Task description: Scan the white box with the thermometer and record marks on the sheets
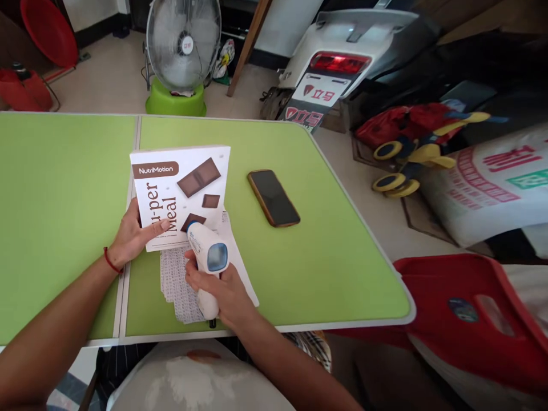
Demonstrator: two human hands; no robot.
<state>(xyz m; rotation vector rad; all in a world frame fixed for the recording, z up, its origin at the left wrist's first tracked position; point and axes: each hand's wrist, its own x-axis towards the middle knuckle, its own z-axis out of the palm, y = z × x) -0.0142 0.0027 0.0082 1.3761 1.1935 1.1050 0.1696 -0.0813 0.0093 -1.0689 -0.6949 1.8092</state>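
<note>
- Box marked NutriMotion was clasped at its left edge by the left hand, thumb across the front, over the green table.
- Right hand wrapped the handle of a white gun-shaped device.
- Device's long barrel pointed forward-left, toward the box's lower front; contact was unclear.

Most fingers of the left hand are hidden behind the box, and the thumb covers some lettering. The thermometer blocks part of the box; the right hand partly hides the handle. The papers are partly covered, their print too small to read. The fan is cut off above, the blurred sack at right.
</note>
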